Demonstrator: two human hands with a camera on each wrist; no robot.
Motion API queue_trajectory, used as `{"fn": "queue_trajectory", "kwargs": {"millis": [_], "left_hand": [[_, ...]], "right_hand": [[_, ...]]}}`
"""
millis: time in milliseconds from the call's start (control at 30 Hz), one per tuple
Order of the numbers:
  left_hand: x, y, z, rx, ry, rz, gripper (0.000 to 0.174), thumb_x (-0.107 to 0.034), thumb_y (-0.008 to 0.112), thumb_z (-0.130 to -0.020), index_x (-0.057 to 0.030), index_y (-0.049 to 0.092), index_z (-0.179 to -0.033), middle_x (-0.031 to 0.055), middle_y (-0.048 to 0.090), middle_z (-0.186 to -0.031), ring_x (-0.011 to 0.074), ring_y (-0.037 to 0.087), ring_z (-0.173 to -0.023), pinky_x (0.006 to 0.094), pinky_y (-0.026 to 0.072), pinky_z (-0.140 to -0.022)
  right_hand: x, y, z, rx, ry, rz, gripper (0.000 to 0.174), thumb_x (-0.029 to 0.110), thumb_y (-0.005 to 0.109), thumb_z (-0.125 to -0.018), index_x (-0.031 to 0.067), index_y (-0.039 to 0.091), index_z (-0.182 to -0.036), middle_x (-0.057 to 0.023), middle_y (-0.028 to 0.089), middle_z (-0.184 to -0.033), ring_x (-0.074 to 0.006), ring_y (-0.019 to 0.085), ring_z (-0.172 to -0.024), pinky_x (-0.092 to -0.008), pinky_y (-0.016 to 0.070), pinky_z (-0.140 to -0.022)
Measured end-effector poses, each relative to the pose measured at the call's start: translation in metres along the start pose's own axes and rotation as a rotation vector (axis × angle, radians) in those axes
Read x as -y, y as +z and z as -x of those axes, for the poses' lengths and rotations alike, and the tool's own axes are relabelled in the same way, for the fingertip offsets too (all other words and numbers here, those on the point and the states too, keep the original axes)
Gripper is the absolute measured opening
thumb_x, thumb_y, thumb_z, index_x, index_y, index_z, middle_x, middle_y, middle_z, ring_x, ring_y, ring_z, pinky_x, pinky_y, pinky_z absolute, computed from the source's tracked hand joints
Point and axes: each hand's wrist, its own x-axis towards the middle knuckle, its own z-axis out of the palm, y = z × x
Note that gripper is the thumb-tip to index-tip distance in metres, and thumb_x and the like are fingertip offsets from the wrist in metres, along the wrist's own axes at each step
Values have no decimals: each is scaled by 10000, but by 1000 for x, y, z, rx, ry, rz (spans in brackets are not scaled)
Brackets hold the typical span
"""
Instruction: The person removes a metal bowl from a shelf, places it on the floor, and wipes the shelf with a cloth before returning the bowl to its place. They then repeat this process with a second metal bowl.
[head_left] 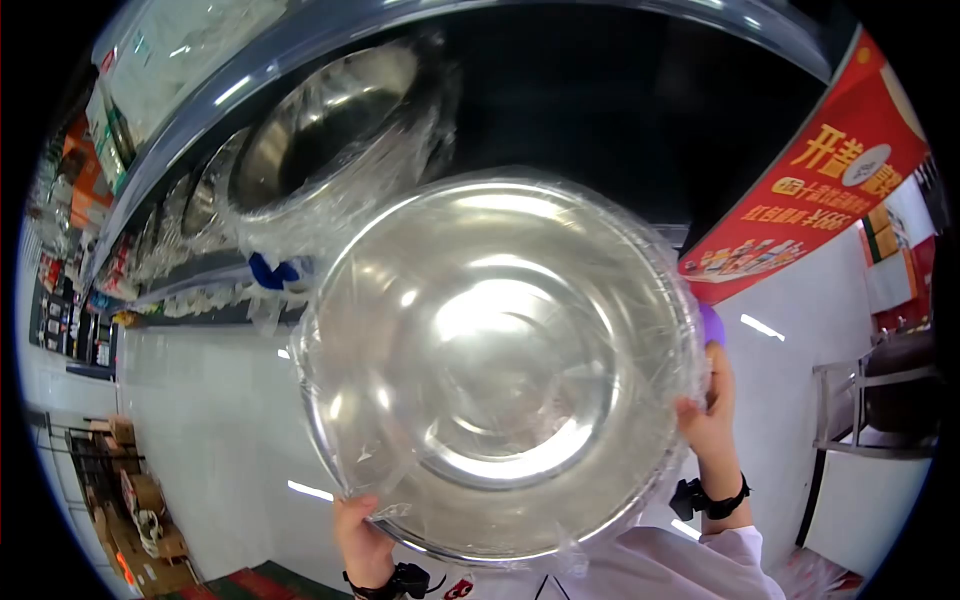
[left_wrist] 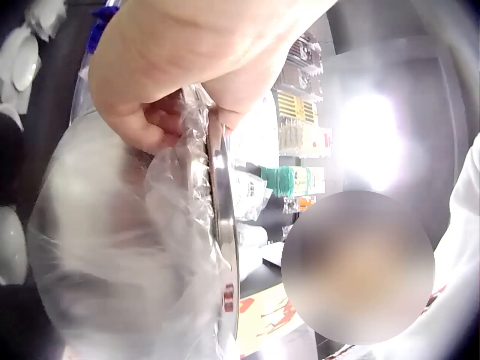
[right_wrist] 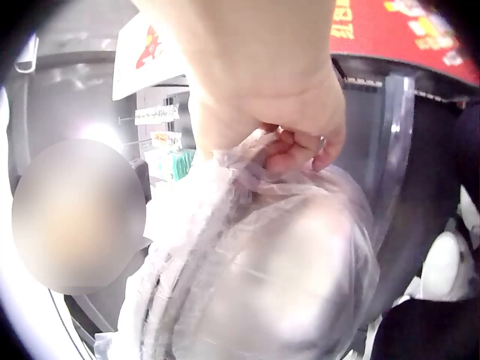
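A large, shiny stainless steel basin [head_left: 510, 365] in clear plastic wrap fills the middle of the head view, its inside facing the camera. At its lower left rim my left hand [head_left: 362, 540] grips the edge, thumb on the near side. My right hand [head_left: 712, 415] holds the right side through the wrap, thumb showing at the rim. In the left wrist view, the fingers [left_wrist: 154, 127] curl behind the metal rim [left_wrist: 225, 225] and bunched plastic. The right wrist view has the fingers [right_wrist: 296, 154] bent into the gathered plastic wrap [right_wrist: 262, 225].
More wrapped metal basins [head_left: 325, 125] stand on a dark shelf [head_left: 570, 90] beyond and to the left. A red printed sign [head_left: 815, 180] juts out at the shelf's right end. Cardboard boxes [head_left: 150, 500] lie at the lower left, and a dark chair [head_left: 890, 390] is at the right.
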Motion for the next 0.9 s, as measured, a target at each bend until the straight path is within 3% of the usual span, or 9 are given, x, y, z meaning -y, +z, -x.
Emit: {"fn": "queue_trajectory", "kwargs": {"millis": [100,200,300,367,500,567,700,767,900], "left_hand": [[1,29,-15,159,-27,-64,496,-138,576,-788,55,499,-1238,160,639,-1081,255,646,-929,350,546,-761],[-1,70,-33,216,1,-111,523,-181,612,-829,45,463,-1277,158,615,-1145,248,641,-954,356,542,-793],[6,103,-69,328,37,-86,483,-214,595,-889,58,476,-1269,159,615,-1161,247,636,-1002,360,527,-859],[-1,122,-94,441,-49,-104,447,-217,575,-918,76,506,-1248,161,620,-1175,249,624,-1057,375,508,-909],[-6,150,-153,626,-9,-62,431,-250,531,-952,70,526,-1240,158,615,-1205,242,615,-1085,371,492,-941],[0,163,-174,643,8,-42,399,-256,527,-954,47,552,-1213,144,630,-1178,235,622,-1071,374,501,-923],[-6,191,-207,645,-49,19,236,-237,531,-958,-33,617,-1038,71,697,-978,176,681,-880,317,568,-758],[-11,210,-215,691,-9,21,218,-225,547,-949,-36,616,-1034,76,693,-979,186,680,-879,325,567,-760],[-8,225,-242,558,27,74,218,-212,552,-945,-36,601,-1065,83,686,-986,205,670,-902,329,551,-791]], "right_hand": [[14,-24,-7,-96,-87,17,225,96,592,-746,74,428,-898,18,404,-871,-81,390,-817,-213,335,-743],[15,-56,-27,-123,-194,106,369,206,624,-777,25,494,-1070,-5,509,-981,-97,476,-917,-233,379,-823],[22,-63,-69,-181,-226,71,395,190,601,-801,10,511,-1141,-24,565,-1050,-101,512,-967,-245,397,-856],[27,-64,-95,-204,-218,87,371,164,582,-816,9,518,-1147,-26,577,-1057,-99,521,-969,-248,405,-858],[37,-61,-142,-242,-200,-108,288,103,546,-840,29,540,-1119,-24,597,-998,-91,560,-881,-241,438,-799],[40,-63,-155,-233,-177,-163,265,92,539,-844,36,545,-1103,-28,602,-978,-91,571,-845,-240,451,-780],[47,-57,-173,-312,-159,-265,227,114,563,-867,36,535,-1079,-48,605,-953,-107,584,-816,-241,467,-749],[47,-57,-177,-315,-159,-299,238,122,569,-877,31,524,-1092,-59,604,-970,-118,589,-835,-246,473,-754],[49,-41,-175,-326,-231,-421,332,111,571,-894,21,442,-1185,-88,575,-1077,-152,579,-948,-273,479,-809]]}}
